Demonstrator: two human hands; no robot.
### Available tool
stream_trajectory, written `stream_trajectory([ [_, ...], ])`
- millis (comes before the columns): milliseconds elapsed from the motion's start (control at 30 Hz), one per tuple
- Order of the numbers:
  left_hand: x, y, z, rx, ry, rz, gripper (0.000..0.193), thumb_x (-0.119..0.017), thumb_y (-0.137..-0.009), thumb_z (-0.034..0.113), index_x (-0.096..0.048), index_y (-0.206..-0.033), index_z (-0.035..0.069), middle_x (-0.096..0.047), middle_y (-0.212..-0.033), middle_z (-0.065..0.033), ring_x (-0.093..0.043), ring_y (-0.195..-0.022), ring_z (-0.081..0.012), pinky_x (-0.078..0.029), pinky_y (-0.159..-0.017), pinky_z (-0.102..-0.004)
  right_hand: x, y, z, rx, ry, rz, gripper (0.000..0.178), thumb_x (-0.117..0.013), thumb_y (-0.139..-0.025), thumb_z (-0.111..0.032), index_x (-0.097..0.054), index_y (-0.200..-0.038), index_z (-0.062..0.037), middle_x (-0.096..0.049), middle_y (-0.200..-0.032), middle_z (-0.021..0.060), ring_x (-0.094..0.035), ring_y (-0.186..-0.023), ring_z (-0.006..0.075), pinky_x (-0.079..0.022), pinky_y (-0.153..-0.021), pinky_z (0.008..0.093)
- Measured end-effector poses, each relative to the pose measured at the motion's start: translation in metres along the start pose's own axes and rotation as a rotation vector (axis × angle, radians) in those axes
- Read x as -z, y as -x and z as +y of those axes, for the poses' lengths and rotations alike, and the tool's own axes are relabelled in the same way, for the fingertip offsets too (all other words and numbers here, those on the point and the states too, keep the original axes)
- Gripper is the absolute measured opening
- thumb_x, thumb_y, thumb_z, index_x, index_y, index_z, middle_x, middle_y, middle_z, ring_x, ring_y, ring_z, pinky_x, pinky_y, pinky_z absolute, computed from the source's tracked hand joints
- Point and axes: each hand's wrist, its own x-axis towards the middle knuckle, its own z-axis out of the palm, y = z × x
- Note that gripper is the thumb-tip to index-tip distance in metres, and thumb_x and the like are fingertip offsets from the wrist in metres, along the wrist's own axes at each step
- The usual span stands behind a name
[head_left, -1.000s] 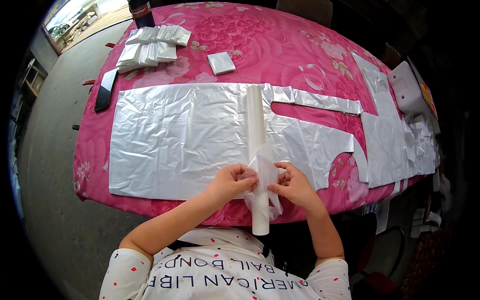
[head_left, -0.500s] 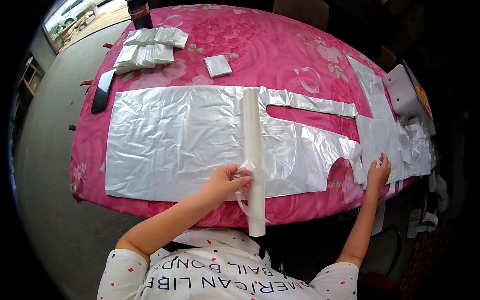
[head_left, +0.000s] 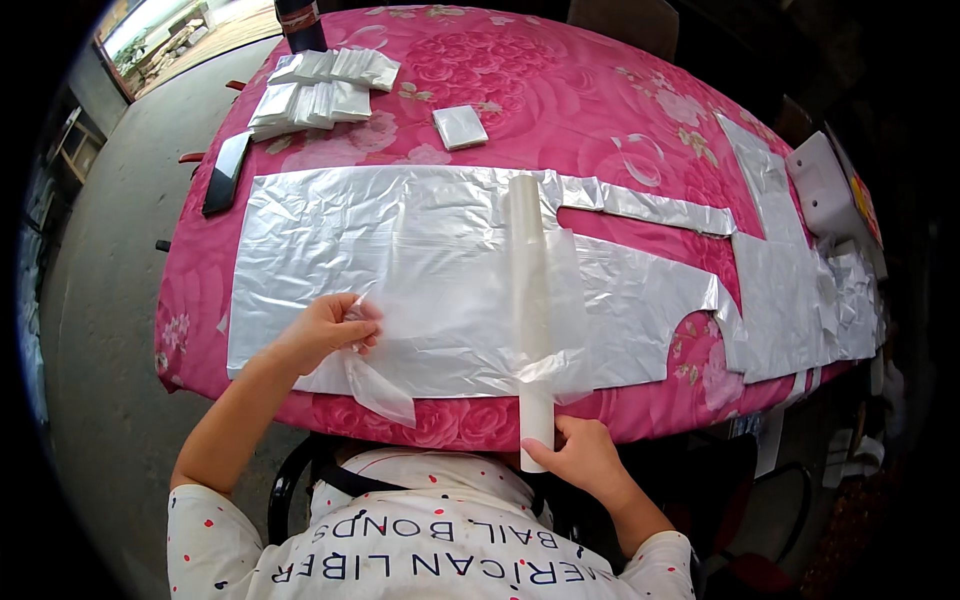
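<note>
Head fisheye, downward over table [head_left: 570,100]

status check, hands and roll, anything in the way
Left hand pinching clear film. Right hand on near end of white roll. Roll lying across silvery sheet. Nothing seen blocking; phone apart, at left.

Left hand [head_left: 332,330] pinching clear film [head_left: 385,396], right hand [head_left: 585,455] holding white roll [head_left: 529,270], pink floral tablecloth [head_left: 560,90] beneath

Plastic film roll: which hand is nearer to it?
Right. The right hand holds the near end of the plastic film roll; the left hand is apart from it, farther left, holding clear film.
</note>
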Motion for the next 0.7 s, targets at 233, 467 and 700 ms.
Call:
stream_trajectory([
  [233,0.103,0.042,0.012,0.039,-0.411,0.341,0.024,-0.059,-0.078,0.002,-0.056,-0.101,-0.002,-0.061,-0.082,-0.0046,-0.058,-0.069,-0.0099,-0.048,-0.064,-0.023,0.002,0.001,0.004,-0.074,-0.023,-0.027,0.043,-0.067,-0.071,-0.041,-0.066,-0.087,-0.0013,-0.064,-0.071,0.0152,-0.064,-0.066,0.0279,-0.049,-0.061,0.035],
  [467,0.059,0.036,0.025,-0.554,-1.466,0.781,0.036,-0.055,-0.075,-0.004,-0.053,-0.111,0.0,-0.051,-0.119,-0.015,-0.049,-0.109,-0.0333,-0.041,-0.092,-0.0403,0.003,0.003,0.002,-0.1,-0.033,-0.034,0.043,-0.066,-0.071,-0.04,-0.066,-0.089,-0.0012,-0.065,-0.072,0.0149,-0.065,-0.066,0.0272,-0.049,-0.063,0.0339],
  [700,-0.116,-0.054,0.007,-0.914,-0.946,0.148,0.047,-0.053,-0.082,0.003,-0.04,-0.127,-0.005,-0.038,-0.135,-0.019,-0.036,-0.125,-0.0348,-0.033,-0.102,-0.0403,0.004,0.006,0.001,-0.133,0.015,-0.068,0.041,-0.067,-0.071,-0.038,-0.066,-0.088,-0.0004,-0.065,-0.071,0.015,-0.064,-0.065,0.0269,-0.049,-0.062,0.0327],
])
